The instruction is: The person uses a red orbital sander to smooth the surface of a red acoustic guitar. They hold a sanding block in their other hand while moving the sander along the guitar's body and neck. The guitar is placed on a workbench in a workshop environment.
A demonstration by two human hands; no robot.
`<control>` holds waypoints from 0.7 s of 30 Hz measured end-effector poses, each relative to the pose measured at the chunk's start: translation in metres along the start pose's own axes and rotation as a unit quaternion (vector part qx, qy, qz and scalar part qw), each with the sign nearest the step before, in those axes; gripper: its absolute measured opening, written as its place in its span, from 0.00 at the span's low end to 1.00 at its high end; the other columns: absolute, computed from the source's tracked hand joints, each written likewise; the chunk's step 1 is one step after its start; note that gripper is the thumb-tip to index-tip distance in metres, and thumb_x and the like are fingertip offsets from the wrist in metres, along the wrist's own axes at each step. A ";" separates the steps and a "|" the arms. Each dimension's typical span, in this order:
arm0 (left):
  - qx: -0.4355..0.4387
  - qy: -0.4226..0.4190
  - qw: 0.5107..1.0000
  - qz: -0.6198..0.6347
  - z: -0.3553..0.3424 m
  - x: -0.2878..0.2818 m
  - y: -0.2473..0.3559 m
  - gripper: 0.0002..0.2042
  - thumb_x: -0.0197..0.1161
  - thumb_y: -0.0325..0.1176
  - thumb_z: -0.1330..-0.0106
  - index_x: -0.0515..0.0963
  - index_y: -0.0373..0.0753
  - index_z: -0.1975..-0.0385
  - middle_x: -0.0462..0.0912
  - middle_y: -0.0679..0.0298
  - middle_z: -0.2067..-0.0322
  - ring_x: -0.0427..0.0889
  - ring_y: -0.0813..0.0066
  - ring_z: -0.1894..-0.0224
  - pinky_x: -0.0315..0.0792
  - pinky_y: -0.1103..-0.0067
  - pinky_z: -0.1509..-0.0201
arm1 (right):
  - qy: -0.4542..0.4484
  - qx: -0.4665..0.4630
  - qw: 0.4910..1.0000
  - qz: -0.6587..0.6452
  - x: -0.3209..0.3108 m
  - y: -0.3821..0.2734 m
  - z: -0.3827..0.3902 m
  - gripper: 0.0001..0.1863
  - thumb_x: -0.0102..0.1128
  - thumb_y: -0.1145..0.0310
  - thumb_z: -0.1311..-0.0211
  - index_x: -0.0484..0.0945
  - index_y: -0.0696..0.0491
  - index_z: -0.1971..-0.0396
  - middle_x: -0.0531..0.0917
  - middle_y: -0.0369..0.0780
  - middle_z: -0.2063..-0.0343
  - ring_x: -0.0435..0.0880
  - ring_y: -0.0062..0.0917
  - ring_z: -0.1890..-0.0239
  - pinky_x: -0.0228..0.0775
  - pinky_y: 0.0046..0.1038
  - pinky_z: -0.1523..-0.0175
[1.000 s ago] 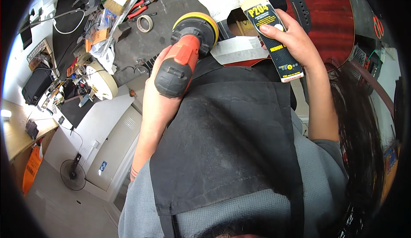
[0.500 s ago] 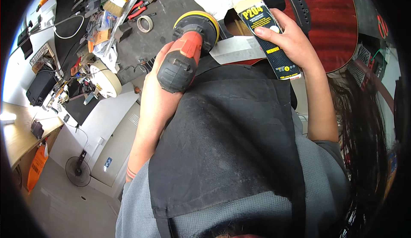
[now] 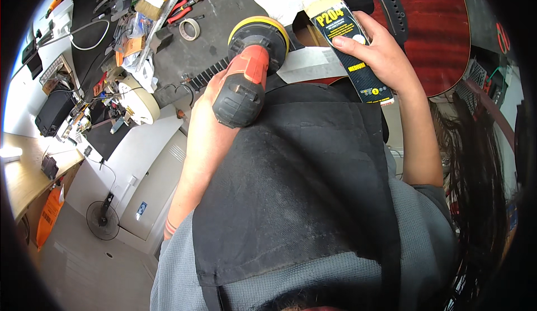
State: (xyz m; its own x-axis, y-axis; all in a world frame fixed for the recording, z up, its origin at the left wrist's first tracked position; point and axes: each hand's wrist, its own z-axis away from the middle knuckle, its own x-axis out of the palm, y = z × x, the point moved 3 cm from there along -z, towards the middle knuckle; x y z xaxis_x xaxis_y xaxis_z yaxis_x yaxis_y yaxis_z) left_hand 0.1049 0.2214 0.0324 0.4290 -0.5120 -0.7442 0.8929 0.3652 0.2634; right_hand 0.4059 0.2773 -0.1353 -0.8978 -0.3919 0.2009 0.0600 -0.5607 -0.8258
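Note:
My left hand (image 3: pixel 208 115) grips a red and black cordless polisher (image 3: pixel 240 98) by its body; most of the fingers are hidden behind it. The round pad (image 3: pixel 284 34) of the polisher, edged in yellow, points away from me. My right hand (image 3: pixel 390 62) is closed around a black bottle (image 3: pixel 366 81) with yellow print and a pale top, thumb across its front. The bottle is tilted, pale end away from me, over a glossy dark red guitar body (image 3: pixel 433 36). White paper (image 3: pixel 313 64) covers part of the guitar beside its sound hole (image 3: pixel 306 34).
On the dark workbench (image 3: pixel 215 28) lie a tape roll (image 3: pixel 189 29), red-handled pliers (image 3: pixel 180 14), a wide brush (image 3: pixel 154 3) and a long metal ruler (image 3: pixel 162 25). Plastic bags and cables crowd the left side. A black apron (image 3: pixel 296 182) hangs before me; a fan (image 3: pixel 103 220) stands lower left.
The polisher and my left hand have shifted slightly right and toward me, uncovering more of a ribbed black hose-like strip behind. My right hand and the bottle have barely moved.

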 end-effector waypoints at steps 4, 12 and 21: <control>-0.018 -0.007 1.000 0.013 0.004 0.002 -0.001 0.29 0.79 0.28 0.30 0.82 0.40 0.29 0.93 0.53 0.40 0.92 0.60 0.36 0.80 0.70 0.29 | 0.000 0.002 1.000 0.008 -0.001 0.001 -0.001 0.33 0.78 0.52 0.25 0.80 0.61 0.34 0.90 0.41 0.47 0.88 0.20 0.47 0.80 0.27 0.40; -0.026 -0.033 0.999 0.017 0.010 0.002 0.002 0.30 0.73 0.30 0.26 0.75 0.32 0.25 0.91 0.40 0.42 0.91 0.44 0.36 0.81 0.61 0.30 | 0.006 -0.011 1.000 0.002 0.001 0.001 0.000 0.32 0.78 0.52 0.24 0.80 0.61 0.34 0.90 0.40 0.48 0.88 0.20 0.48 0.81 0.26 0.41; -0.032 -0.062 0.998 -0.010 0.013 0.006 0.002 0.28 0.71 0.30 0.24 0.76 0.34 0.25 0.91 0.40 0.41 0.91 0.45 0.35 0.81 0.60 0.29 | 0.008 -0.002 1.000 0.008 0.001 0.003 0.000 0.33 0.78 0.52 0.25 0.80 0.61 0.34 0.90 0.41 0.49 0.89 0.20 0.49 0.82 0.27 0.42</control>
State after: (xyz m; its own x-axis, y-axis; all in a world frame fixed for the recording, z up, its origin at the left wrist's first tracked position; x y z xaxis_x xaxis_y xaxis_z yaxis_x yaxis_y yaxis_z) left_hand 0.1108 0.2089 0.0358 0.4277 -0.6102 -0.6669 0.8927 0.4011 0.2055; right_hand 0.4050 0.2756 -0.1377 -0.9034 -0.3896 0.1793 0.0731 -0.5519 -0.8307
